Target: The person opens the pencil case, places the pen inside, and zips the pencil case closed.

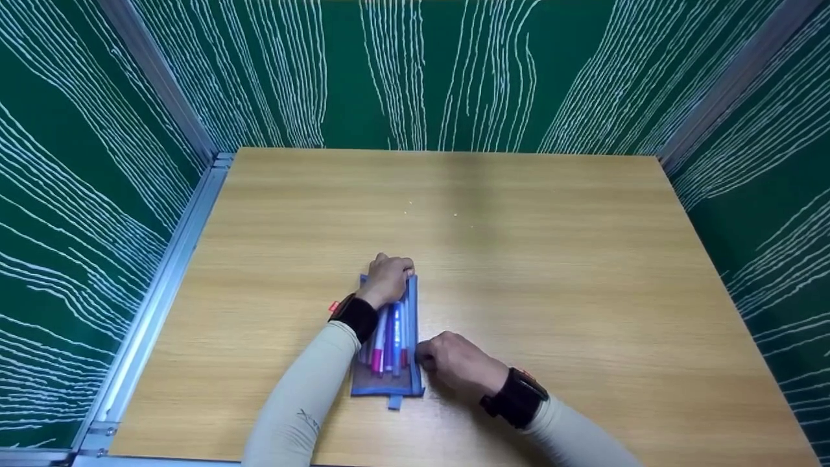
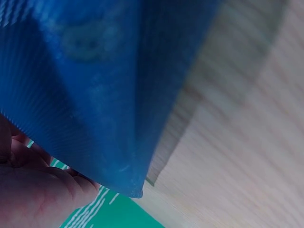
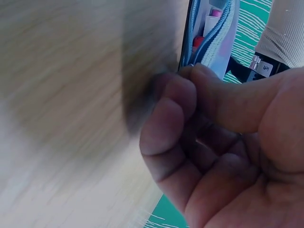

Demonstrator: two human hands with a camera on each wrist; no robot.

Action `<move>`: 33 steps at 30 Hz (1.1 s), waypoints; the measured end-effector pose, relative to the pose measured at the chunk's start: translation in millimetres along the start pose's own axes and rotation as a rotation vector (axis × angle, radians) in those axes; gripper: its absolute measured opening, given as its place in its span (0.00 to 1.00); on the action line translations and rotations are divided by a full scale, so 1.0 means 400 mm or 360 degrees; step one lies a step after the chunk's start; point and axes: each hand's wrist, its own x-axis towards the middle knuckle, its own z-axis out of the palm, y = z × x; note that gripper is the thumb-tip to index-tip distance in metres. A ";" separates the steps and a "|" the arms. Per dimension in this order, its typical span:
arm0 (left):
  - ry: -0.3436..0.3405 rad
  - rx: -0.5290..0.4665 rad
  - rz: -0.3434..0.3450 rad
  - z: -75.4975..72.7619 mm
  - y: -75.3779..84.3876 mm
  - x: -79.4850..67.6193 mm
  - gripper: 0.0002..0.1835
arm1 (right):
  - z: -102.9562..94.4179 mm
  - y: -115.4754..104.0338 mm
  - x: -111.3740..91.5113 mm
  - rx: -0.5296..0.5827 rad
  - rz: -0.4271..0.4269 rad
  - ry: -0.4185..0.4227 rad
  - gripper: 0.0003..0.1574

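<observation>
A blue-edged, see-through mesh pencil case (image 1: 415,383) lies lengthwise on the table, with several pens (image 1: 389,344) in purple, blue and pink inside. My left hand (image 1: 388,277) grips its far end; in the left wrist view the blue mesh (image 2: 95,109) fills much of the picture beside the hand (image 2: 42,190). At the case's right edge, my right hand (image 1: 463,363) pinches the zipper pull between thumb and curled index finger. The fingertips mostly hide the pull. In the right wrist view, the zipper (image 3: 213,40) stands parted beyond the hand (image 3: 213,137), with pen ends showing.
The wooden table (image 1: 583,259) spreads around the case, with a few tiny pale specks (image 1: 455,215) farther back. Green panels (image 1: 454,78) with white wavy lines enclose it at the back and sides. A metal rail (image 1: 162,279) runs along the left edge.
</observation>
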 end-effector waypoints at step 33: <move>0.0029 -0.0017 -0.0002 0.003 -0.002 -0.002 0.08 | -0.004 -0.010 -0.016 0.0091 -0.0199 -0.0187 0.15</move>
